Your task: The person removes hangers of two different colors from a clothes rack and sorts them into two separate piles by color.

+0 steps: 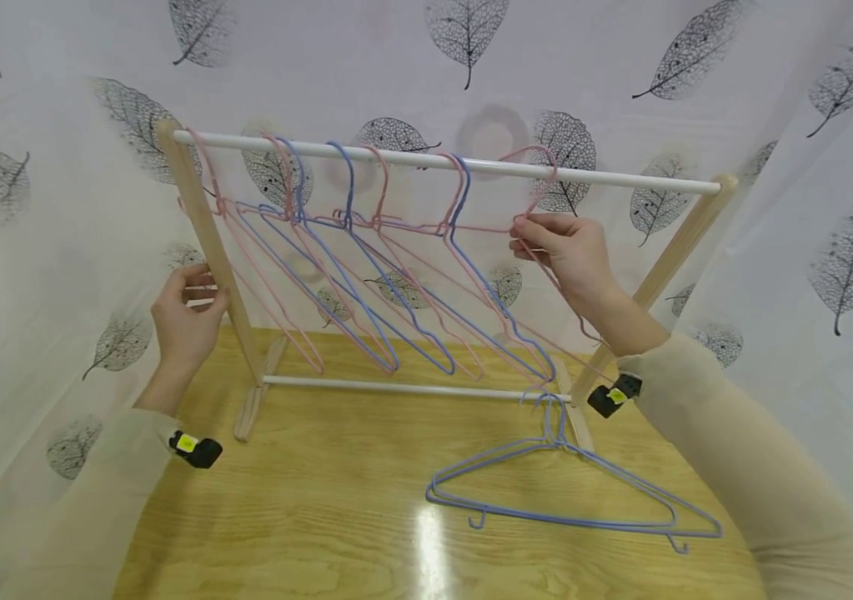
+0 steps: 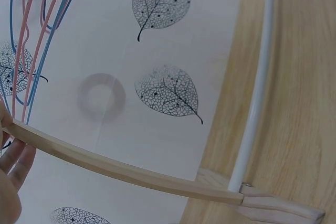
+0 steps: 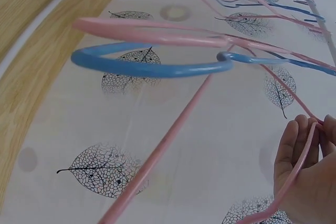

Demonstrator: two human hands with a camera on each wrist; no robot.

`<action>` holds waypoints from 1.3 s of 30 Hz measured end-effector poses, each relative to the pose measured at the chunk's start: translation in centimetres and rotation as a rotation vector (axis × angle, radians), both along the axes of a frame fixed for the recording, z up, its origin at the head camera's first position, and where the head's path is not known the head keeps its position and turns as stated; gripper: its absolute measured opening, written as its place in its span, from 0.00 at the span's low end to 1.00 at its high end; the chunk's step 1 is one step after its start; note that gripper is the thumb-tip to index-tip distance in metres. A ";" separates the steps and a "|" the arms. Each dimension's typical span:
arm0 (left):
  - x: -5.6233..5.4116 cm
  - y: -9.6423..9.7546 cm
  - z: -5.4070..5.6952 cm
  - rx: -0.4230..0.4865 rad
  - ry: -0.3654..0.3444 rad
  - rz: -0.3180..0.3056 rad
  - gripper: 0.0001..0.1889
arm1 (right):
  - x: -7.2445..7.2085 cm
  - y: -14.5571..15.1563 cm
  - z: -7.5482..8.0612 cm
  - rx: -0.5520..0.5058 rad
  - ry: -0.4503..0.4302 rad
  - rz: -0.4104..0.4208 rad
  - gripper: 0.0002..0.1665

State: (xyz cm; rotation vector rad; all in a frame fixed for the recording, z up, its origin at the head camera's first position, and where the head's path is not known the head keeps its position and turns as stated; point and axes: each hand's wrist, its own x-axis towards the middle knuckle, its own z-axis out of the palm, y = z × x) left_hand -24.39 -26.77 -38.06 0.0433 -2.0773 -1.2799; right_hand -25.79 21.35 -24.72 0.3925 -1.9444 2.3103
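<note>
A wooden clothes rack with a white top rod stands before me. My left hand holds its left wooden post, thumb on one side and fingers on the other, as the left wrist view also shows. Below the rod, my right hand pinches a pink hanger near the base of its hook. That hook lies over the rod toward the right. In the right wrist view the pink hanger passes between thumb and fingers. Several pink and blue hangers hang farther left.
Two blue hangers lie overlapping on the wooden table, their hooks near the lower white bar. The right wooden post stands behind my right forearm. A leaf-patterned curtain surrounds the rack's back and sides.
</note>
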 end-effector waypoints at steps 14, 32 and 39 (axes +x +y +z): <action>-0.1 0.0 0.1 0.017 0.007 0.000 0.19 | 1.9 4.3 0.7 -0.107 0.005 -0.006 0.08; 0.0 -0.1 0.1 -0.002 0.000 0.009 0.19 | 5.5 9.2 -1.5 -0.116 -0.072 -0.032 0.07; -0.1 -0.1 0.1 0.015 -0.006 0.010 0.19 | 6.3 10.7 -3.7 -0.102 -0.141 -0.028 0.07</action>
